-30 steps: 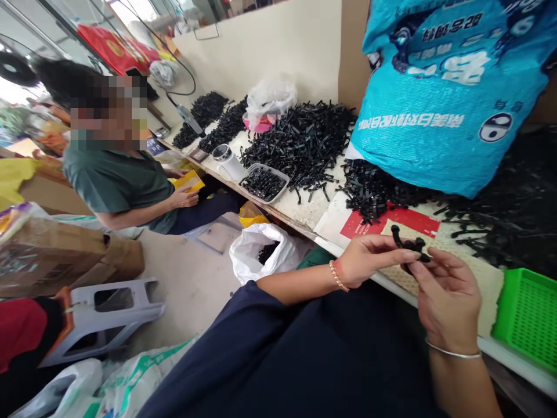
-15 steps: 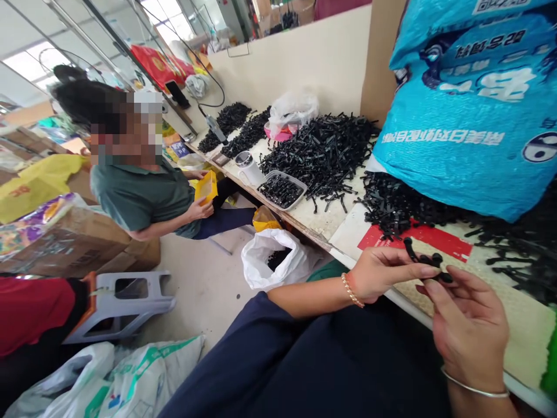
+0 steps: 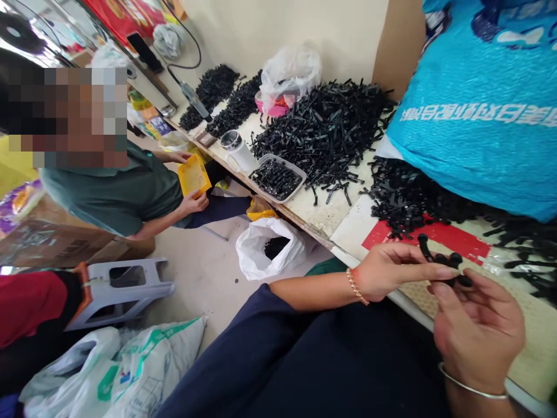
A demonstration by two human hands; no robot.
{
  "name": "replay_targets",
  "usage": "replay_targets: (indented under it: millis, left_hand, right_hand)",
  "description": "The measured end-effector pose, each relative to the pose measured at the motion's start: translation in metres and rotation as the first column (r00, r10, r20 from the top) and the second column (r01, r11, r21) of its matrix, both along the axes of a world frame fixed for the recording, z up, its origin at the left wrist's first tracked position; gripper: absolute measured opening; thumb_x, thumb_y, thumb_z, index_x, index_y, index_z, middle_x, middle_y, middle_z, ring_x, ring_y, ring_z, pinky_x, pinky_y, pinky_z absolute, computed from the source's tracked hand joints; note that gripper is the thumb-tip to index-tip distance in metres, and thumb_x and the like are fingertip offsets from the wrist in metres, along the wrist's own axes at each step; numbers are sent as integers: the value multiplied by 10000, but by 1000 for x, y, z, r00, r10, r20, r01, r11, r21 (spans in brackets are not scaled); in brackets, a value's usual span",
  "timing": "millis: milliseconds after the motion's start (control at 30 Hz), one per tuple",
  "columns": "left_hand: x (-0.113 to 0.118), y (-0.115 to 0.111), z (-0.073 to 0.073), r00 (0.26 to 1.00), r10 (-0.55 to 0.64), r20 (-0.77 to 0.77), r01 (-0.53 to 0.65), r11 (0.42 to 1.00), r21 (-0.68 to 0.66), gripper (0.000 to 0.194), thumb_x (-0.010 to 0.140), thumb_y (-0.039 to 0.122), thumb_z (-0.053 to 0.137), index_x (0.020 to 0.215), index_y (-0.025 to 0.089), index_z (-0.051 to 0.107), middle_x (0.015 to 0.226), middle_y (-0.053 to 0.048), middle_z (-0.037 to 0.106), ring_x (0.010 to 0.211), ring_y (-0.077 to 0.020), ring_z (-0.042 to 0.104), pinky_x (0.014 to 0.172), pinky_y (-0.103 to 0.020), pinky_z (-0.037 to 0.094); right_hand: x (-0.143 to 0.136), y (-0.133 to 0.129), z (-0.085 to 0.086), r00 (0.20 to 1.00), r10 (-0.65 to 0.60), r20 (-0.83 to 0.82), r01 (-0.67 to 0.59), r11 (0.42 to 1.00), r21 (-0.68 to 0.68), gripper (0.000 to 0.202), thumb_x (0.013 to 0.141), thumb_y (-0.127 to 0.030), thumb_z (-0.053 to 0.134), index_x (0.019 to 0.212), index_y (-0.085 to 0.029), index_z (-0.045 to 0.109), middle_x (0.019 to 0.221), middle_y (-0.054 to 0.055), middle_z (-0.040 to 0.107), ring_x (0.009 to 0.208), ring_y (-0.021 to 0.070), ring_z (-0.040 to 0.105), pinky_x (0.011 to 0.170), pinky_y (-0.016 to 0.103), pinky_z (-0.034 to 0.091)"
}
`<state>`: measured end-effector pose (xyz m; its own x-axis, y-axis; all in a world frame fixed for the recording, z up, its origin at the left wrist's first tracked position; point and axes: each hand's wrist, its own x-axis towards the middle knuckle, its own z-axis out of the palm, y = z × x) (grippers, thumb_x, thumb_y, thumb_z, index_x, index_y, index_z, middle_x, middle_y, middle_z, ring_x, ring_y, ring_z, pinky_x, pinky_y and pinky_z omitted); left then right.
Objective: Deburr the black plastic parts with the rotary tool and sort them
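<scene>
Small black curved plastic parts point(image 3: 448, 262) with rounded ends are held between my two hands, above the table's near edge. My left hand point(image 3: 394, 271), with a beaded bracelet, pinches them between thumb and fingers from the left. From the right, my right hand point(image 3: 481, 322), wearing a metal bangle, has its thumb and fingertips closed on the same parts. My fingers hide some of them, so I cannot tell exactly how they fit together. Just beyond my hands lies a red printed strip point(image 3: 461, 241), with a heap of similar black parts point(image 3: 400, 194) behind it.
A full blue sack point(image 3: 487, 128) rests on the parts at right. Farther left are a large black heap point(image 3: 326, 133), a clear plastic tub point(image 3: 300, 184) of parts and a white mug point(image 3: 238, 152). A co-worker point(image 3: 117, 186) holds a yellow tray point(image 3: 194, 176). A white sack point(image 3: 248, 255) stands below.
The view has tilted down and shifted a little, so the scene sits differently. Both hands keep their grip on the black parts. The co-worker's yellow tray is tipped slightly differently.
</scene>
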<state>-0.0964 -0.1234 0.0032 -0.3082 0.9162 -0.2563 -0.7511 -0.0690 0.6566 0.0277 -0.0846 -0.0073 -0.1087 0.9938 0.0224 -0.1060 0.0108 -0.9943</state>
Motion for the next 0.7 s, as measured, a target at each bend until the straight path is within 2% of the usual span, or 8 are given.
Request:
replay_targets:
  millis: [100,167,300,367,433,533,700]
  left_hand:
    - [2,3,2,997,7,72,-5,1000,-30,593,428,627,1043,686,165,775,863,-75,765,912,-246,723,1053,-495,524]
    - [4,4,3,995,13,101,-9,999,-45,586,427,625,1043,703,170,798,873,-79,770,959,-268,730,1087,-504,509]
    - [6,6,7,990,21,140,-15,999,-44,580,427,609,1051,749,178,834,902,-83,780,1063,-305,728,1146,-511,477]
    - [5,6,9,990,17,143,-11,999,-46,596,417,614,1053,767,180,843,921,-89,788,1123,-333,721,1168,-527,463]
    - [3,6,9,991,6,135,1,999,-51,610,408,625,1051,770,181,844,924,-89,795,1138,-340,721,1179,-533,457]
    - [3,8,7,994,-17,104,20,999,-32,596,431,634,1045,764,184,839,913,-83,801,1057,-304,739,1157,-514,486]
    - [8,13,1,998,-53,45,55,997,-54,577,457,639,1031,696,175,785,864,-77,788,875,-235,725,1055,-496,543]
  right_hand:
    - [-6,6,3,999,-45,-5,44,994,-100,580,365,-374,1064,882,-341,803,982,31,758,786,231,667,1116,642,580]
    - [-8,10,5,999,-47,10,48,985,-164,553,347,-380,1046,839,-367,793,964,37,743,760,247,656,1103,689,564]
    - [-8,18,5,1000,-16,21,20,982,-190,542,360,-383,1042,845,-414,801,1001,27,740,774,232,660,1040,632,606]
    - [-9,21,5,1000,-7,1,7,984,-179,552,369,-380,1051,865,-414,812,1018,27,739,833,237,682,1123,624,565]
    - [-9,22,5,1000,-10,-16,7,984,-178,571,368,-355,1053,888,-409,822,1032,33,734,895,257,692,1237,647,466]
    - [-10,22,5,999,-17,-35,9,978,-209,589,366,-316,1047,905,-404,827,1030,32,714,923,266,689,1300,675,374]
    - [-4,15,1,998,-55,-35,46,976,-211,563,391,-348,1044,903,-367,812,1021,15,716,855,221,669,1268,658,432]
